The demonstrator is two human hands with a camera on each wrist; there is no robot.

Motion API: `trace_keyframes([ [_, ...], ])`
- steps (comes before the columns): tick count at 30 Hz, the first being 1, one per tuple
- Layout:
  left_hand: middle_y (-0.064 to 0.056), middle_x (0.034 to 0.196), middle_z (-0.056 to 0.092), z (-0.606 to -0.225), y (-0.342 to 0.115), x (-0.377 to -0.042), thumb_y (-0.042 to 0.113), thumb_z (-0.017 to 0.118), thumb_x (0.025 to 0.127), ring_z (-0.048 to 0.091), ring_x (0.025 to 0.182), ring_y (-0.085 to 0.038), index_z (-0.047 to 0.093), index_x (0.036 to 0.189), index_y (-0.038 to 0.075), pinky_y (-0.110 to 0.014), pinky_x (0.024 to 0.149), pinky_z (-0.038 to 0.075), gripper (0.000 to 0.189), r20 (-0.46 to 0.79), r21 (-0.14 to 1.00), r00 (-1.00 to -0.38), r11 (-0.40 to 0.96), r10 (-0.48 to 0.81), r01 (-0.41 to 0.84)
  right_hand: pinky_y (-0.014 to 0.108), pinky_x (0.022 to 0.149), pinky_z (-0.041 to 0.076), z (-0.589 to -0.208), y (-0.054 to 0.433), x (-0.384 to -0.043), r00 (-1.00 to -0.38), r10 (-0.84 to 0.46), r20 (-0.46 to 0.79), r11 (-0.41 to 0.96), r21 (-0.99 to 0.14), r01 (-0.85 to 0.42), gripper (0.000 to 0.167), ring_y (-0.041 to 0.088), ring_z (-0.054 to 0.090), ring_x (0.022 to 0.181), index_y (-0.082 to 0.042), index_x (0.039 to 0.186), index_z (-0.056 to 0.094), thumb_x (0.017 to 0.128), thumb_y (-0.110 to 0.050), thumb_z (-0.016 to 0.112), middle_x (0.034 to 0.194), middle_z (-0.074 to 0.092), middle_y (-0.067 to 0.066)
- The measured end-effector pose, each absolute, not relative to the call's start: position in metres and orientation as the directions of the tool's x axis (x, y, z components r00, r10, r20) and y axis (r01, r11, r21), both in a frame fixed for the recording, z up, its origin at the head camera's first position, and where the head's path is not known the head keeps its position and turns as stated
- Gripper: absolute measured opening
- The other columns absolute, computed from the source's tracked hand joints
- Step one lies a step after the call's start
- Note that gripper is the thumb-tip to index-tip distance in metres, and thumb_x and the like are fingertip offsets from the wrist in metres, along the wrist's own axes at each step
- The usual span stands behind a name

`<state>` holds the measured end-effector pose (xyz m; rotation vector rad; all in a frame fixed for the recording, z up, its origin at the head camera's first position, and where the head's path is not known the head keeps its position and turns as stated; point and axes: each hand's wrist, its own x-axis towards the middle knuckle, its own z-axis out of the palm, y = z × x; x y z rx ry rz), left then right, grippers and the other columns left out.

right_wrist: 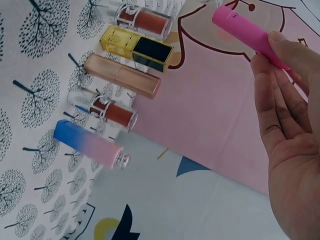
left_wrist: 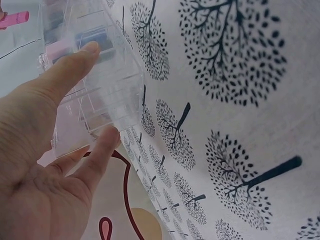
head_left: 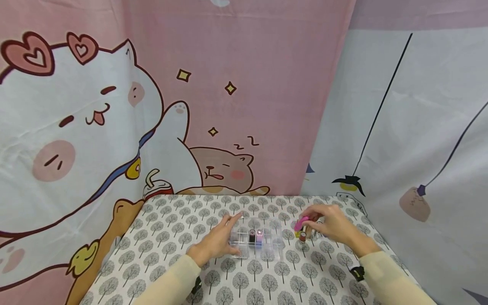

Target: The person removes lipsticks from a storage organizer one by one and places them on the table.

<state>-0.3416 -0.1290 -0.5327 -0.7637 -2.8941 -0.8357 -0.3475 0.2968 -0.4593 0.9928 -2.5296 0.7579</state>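
Observation:
My left hand (head_left: 217, 240) holds the left side of a clear compartment organizer (head_left: 272, 253), thumb along the front and fingers spread towards the back. Two tubes stand in its middle compartments: a dark one (head_left: 252, 237) and a pink-and-blue one (head_left: 259, 238). My right hand (head_left: 331, 221) pinches a bright pink lipstick tube (right_wrist: 245, 32) between thumb and fingertips, raised above the table to the right of the organizer. Below that hand several lip products stand in a row: two clear tubes with red-brown colour, a yellow-and-black tube (right_wrist: 136, 48), a rose-gold tube (right_wrist: 122, 75) and a blue-to-pink tube (right_wrist: 90, 144).
A white cloth printed with grey trees (head_left: 240, 281) covers the table. Behind it hangs a pink curtain (head_left: 274, 106) with cartoon animals, and a pale curtain (head_left: 438, 127) hangs along the right side.

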Motion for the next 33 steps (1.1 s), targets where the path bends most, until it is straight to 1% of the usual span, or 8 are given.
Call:
trace_keyframes([
  [4, -0.020, 0.169, 0.050, -0.532, -0.129, -0.341, 0.029, 0.110, 0.079, 0.062, 0.086, -0.006, 0.023, 0.187, 0.035, -0.034, 0.083, 0.070, 0.139, 0.162, 0.495, -0.880, 0.734, 0.447, 0.464, 0.025, 0.079, 0.070, -0.458, 0.302, -0.347, -0.704, -0.515, 0.490, 0.633, -0.336, -0.697, 0.029, -0.003, 0.076, 0.086, -0.021, 0.119, 0.087, 0.094, -0.009, 0.097, 0.100, 0.087, -0.011],
  [9, -0.019, 0.167, 0.051, -0.532, -0.129, -0.340, 0.026, 0.110, 0.079, 0.061, 0.085, -0.005, 0.023, 0.187, 0.035, -0.028, 0.076, 0.065, 0.139, 0.158, 0.516, -0.881, 0.724, 0.445, 0.458, 0.026, 0.078, 0.070, -0.458, 0.309, -0.345, -0.716, -0.497, 0.490, 0.642, -0.347, -0.683, 0.032, -0.002, 0.076, 0.087, -0.013, 0.121, 0.087, 0.092, -0.005, 0.097, 0.102, 0.087, -0.008],
  [12, -0.019, 0.165, 0.052, -0.532, -0.129, -0.339, 0.024, 0.110, 0.079, 0.059, 0.083, -0.003, 0.023, 0.187, 0.034, -0.025, 0.073, 0.061, 0.139, 0.156, 0.522, -0.881, 0.720, 0.447, 0.458, 0.025, 0.076, 0.070, -0.461, 0.313, -0.346, -0.703, -0.496, 0.510, 0.640, -0.332, -0.693, 0.031, -0.004, 0.075, 0.085, -0.013, 0.118, 0.087, 0.090, -0.003, 0.098, 0.099, 0.087, -0.009],
  [16, -0.018, 0.162, 0.054, -0.533, -0.130, -0.339, 0.025, 0.110, 0.080, 0.058, 0.083, -0.002, 0.024, 0.187, 0.032, -0.024, 0.073, 0.060, 0.137, 0.158, 0.521, -0.878, 0.717, 0.453, 0.463, 0.025, 0.071, 0.069, -0.468, 0.319, -0.348, -0.664, -0.497, 0.559, 0.619, -0.307, -0.723, 0.032, -0.004, 0.074, 0.082, -0.013, 0.114, 0.087, 0.087, 0.001, 0.100, 0.095, 0.086, -0.008],
  [19, -0.016, 0.160, 0.054, -0.534, -0.129, -0.340, 0.025, 0.109, 0.081, 0.058, 0.084, -0.002, 0.024, 0.187, 0.032, -0.024, 0.074, 0.060, 0.136, 0.158, 0.519, -0.877, 0.717, 0.454, 0.465, 0.024, 0.071, 0.068, -0.471, 0.322, -0.348, -0.669, -0.484, 0.565, 0.618, -0.321, -0.718, 0.032, -0.003, 0.075, 0.081, -0.012, 0.114, 0.088, 0.087, 0.001, 0.100, 0.095, 0.086, -0.007],
  [22, -0.015, 0.162, 0.053, -0.534, -0.129, -0.340, 0.025, 0.109, 0.081, 0.058, 0.085, -0.002, 0.024, 0.187, 0.033, -0.025, 0.075, 0.061, 0.136, 0.160, 0.519, -0.877, 0.718, 0.452, 0.464, 0.023, 0.071, 0.068, -0.474, 0.326, -0.349, -0.696, -0.462, 0.550, 0.632, -0.346, -0.693, 0.030, -0.003, 0.075, 0.081, -0.013, 0.113, 0.088, 0.088, -0.002, 0.100, 0.094, 0.085, -0.008],
  [26, -0.017, 0.164, 0.052, -0.533, -0.129, -0.340, 0.025, 0.109, 0.081, 0.059, 0.087, -0.002, 0.024, 0.187, 0.032, -0.026, 0.075, 0.062, 0.136, 0.156, 0.524, -0.878, 0.715, 0.453, 0.462, 0.024, 0.074, 0.069, -0.479, 0.332, -0.350, -0.758, -0.428, 0.493, 0.665, -0.396, -0.633, 0.029, -0.003, 0.074, 0.083, -0.016, 0.115, 0.087, 0.090, -0.006, 0.100, 0.096, 0.084, -0.011],
  [33, -0.019, 0.165, 0.051, -0.531, -0.129, -0.339, 0.025, 0.109, 0.080, 0.063, 0.092, -0.006, 0.026, 0.186, 0.032, -0.027, 0.076, 0.063, 0.135, 0.148, 0.540, -0.879, 0.708, 0.453, 0.455, 0.022, 0.075, 0.068, -0.487, 0.340, -0.352, -0.836, -0.378, 0.398, 0.713, -0.451, -0.537, 0.030, -0.003, 0.073, 0.084, -0.016, 0.119, 0.087, 0.092, -0.006, 0.097, 0.096, 0.083, -0.012],
])
